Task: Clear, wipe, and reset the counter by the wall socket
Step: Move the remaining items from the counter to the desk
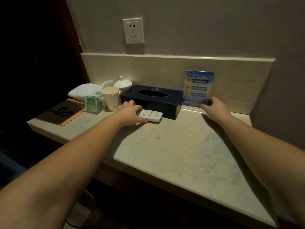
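resetting step, by the look of it. left hand [130, 111] on the white remote [150, 115], fingers curled round its near end, just in front of the dark tissue box [152, 100] on the bench [173, 146]. right hand [214, 107] pinching the lower edge of the blue sign stand [198, 87] by the backsplash, below and right of the wall socket [133, 30]. next: squaring both pieces, then letting go. counted: one remote, one tissue box, one sign, one paper cup [110, 98], one folded towel [82, 91], one dark folder [61, 111].
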### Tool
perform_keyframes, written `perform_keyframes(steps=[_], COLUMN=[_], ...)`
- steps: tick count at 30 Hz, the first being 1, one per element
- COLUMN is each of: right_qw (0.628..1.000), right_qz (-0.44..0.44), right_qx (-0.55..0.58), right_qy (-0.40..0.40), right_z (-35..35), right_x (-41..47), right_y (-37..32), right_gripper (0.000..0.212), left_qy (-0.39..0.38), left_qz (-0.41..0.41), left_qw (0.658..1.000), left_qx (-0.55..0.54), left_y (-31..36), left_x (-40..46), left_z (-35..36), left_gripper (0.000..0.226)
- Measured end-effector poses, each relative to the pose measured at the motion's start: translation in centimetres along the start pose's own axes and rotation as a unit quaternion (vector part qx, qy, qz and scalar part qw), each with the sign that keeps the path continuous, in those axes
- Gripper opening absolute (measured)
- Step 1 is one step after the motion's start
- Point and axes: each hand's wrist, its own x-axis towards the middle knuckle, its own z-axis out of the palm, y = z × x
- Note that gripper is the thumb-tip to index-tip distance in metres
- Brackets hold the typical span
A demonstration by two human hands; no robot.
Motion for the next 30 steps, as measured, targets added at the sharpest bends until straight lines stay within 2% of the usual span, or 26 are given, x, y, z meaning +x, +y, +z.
perform_keyframes(steps=[6,9,11,14,17,23,30], right_qw=[1.0,1.0,1.0,1.0,1.0,1.0,0.999], right_qz=[0.004,0.005,0.004,0.001,-0.004,0.008,0.01], right_qx=[0.018,0.021,0.013,0.002,0.001,0.017,0.024], right_qy=[-0.002,-0.006,-0.007,0.001,0.012,0.015,0.041], right_z=[0.1,0.2,0.1,-0.1,-0.7,-2.5,-4.4], right_x=[0.3,0.2,-0.1,-0.6,-1.7,-4.9,-10.8], right_y=[0.2,0.2,0.1,0.1,-0.1,-0.5,-2.1], right_gripper=[0.029,0.029,0.028,0.025,0.022,0.025,0.026], left_qy=[-0.003,-0.035,-0.054,-0.06,-0.07,-0.02,0.044], left_qz=[0.017,0.017,0.017,0.029,0.028,0.035,0.026], left_qw=[1.0,0.999,0.997,0.997,0.997,0.997,0.985], left_qx=[0.009,-0.019,-0.043,-0.024,-0.027,-0.07,-0.167], left_y=[0.0,0.1,0.2,0.5,0.8,0.8,0.9], left_x=[0.0,-0.3,-0.6,-1.0,-1.6,-4.1,-9.7], left_z=[-0.5,-0.7,-0.9,-1.1,-1.1,-1.9,-3.3], left_gripper=[0.063,0.057,0.059,0.067,0.059,0.048,0.047])
